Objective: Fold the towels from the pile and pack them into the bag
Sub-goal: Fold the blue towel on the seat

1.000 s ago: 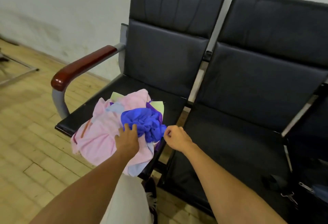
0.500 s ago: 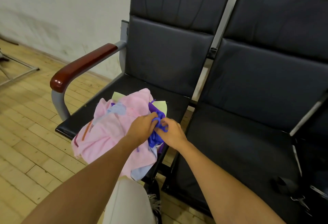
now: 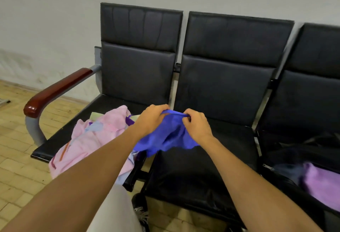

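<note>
On the left seat (image 3: pixel 103 110) of the black bench sits the pile (image 3: pixel 92 140) of towels, mostly pink. Over the middle seat (image 3: pixel 202 167), the left hand (image 3: pixel 150 119) and right hand (image 3: pixel 197 123) pinch the top edge of the blue towel (image 3: pixel 165 138), which hangs crumpled between them. On the far right seat, the black bag (image 3: pixel 294 151) lies open with a purple towel (image 3: pixel 320 182) inside.

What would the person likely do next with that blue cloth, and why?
Probably pull the hands apart to spread it. The left hand and right hand pinch the blue towel close together, and it hangs bunched, too crumpled to fold.
</note>
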Tool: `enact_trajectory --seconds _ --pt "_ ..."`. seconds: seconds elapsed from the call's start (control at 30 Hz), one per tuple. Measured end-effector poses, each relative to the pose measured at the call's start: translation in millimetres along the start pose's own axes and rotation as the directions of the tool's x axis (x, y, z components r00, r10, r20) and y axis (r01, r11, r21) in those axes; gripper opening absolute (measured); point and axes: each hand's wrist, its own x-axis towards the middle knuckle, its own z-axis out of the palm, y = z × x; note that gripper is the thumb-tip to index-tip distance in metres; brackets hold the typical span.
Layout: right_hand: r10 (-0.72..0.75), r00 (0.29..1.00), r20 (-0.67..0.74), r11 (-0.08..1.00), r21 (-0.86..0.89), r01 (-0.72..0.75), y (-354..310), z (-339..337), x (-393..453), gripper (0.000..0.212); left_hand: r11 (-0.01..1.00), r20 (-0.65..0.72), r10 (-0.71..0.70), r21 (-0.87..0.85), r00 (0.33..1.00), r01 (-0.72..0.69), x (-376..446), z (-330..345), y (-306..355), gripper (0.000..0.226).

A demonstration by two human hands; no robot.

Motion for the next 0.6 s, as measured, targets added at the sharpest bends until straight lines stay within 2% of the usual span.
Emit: enact_trajectory --seconds 0.1,0.2,0.3,0.4,0.6 --pt "0.031 0.999 0.013 0.980 -0.199 -0.028 22 -46 -24 0.012 0.998 0.006 0.059 -0.002 0.998 -0.059 -5 5 30 0.024" --pt "0.080 0.995 -0.059 0.966 -0.240 -0.092 53 -76 -48 0.014 0.990 -0.040 0.137 -0.011 0.990 -0.138 -12 13 48 0.019" --pt "0.115 0.987 -0.116 0.964 -0.226 -0.139 84 -96 -76 0.015 0.986 -0.024 0.164 -0.017 0.986 -0.164 -19 26 62 0.017" --pt "0.143 0.972 -0.185 0.969 -0.175 -0.176 110 -105 -95 0.013 0.989 -0.001 0.147 -0.009 0.989 -0.147 -24 42 70 0.017" --pt "0.154 0.982 -0.104 0.974 -0.150 -0.169 144 -106 -105 0.024 0.999 -0.086 -0.022 -0.035 0.996 0.019 -25 69 58 0.016"
